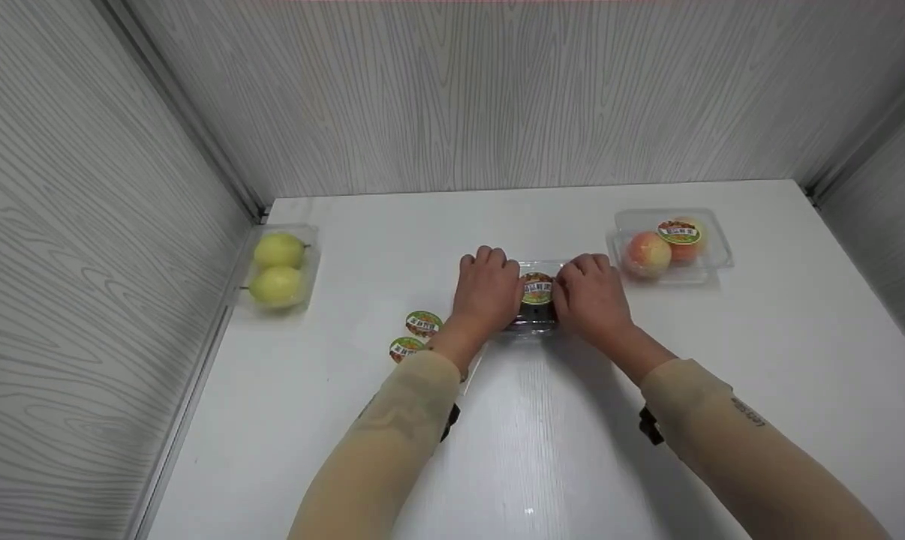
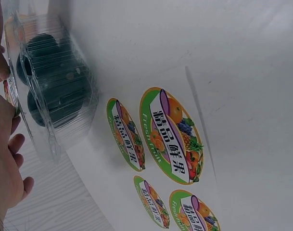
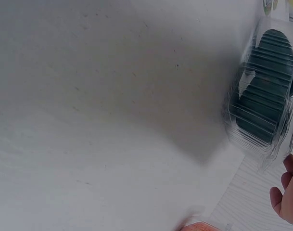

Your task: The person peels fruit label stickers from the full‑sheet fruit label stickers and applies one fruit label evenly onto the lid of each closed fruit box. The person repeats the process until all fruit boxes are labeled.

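With the clear box (image 1: 533, 328) on the desk (image 1: 531, 457) between your left hand (image 1: 488, 291) and right hand (image 1: 593, 296), your curled fingers meet the label's (image 1: 537, 289) edges; pinching or pressing, I cannot tell. Smooth it outward from the middle, lightly.

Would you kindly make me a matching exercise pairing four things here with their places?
1. yellow-green fruits
2. reddish-yellow fruits
3. dark fruits
4. sticker sheet

A. between left hand and right hand
B. furthest right of the four, head view
C. partly hidden by left forearm, head view
D. furthest left of the four, head view

Pairs: 1-D; 2-B; 3-A; 4-C
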Demonstrator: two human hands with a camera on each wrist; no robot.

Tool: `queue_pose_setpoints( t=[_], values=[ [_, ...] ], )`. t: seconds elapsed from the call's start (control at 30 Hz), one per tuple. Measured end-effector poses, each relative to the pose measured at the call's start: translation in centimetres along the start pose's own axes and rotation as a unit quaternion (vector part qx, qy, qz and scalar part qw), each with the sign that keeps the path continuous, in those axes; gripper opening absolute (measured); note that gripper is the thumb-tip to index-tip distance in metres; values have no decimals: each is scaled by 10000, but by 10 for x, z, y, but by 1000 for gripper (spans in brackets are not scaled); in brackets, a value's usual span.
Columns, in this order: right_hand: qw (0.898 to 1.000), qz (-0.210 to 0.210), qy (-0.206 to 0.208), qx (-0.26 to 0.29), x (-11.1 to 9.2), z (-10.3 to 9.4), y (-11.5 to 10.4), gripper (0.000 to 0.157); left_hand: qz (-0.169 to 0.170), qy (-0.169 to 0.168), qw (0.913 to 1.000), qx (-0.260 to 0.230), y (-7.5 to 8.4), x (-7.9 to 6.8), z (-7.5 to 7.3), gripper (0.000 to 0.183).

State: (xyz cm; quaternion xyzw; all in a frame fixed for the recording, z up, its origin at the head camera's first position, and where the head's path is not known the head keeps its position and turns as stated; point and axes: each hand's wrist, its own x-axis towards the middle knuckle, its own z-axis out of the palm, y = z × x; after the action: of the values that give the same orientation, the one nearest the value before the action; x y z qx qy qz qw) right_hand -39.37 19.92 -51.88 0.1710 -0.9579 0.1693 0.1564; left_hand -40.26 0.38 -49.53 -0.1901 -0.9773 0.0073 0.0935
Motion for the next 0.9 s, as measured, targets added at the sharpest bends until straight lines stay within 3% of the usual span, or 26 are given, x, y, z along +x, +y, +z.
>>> queue_pose_setpoints(
  t=[0.9],
  values=[
    [10000,27,-86,-24,1,-4,-1,24,296,45,9980,556,1,2,-2,32]
  ],
)
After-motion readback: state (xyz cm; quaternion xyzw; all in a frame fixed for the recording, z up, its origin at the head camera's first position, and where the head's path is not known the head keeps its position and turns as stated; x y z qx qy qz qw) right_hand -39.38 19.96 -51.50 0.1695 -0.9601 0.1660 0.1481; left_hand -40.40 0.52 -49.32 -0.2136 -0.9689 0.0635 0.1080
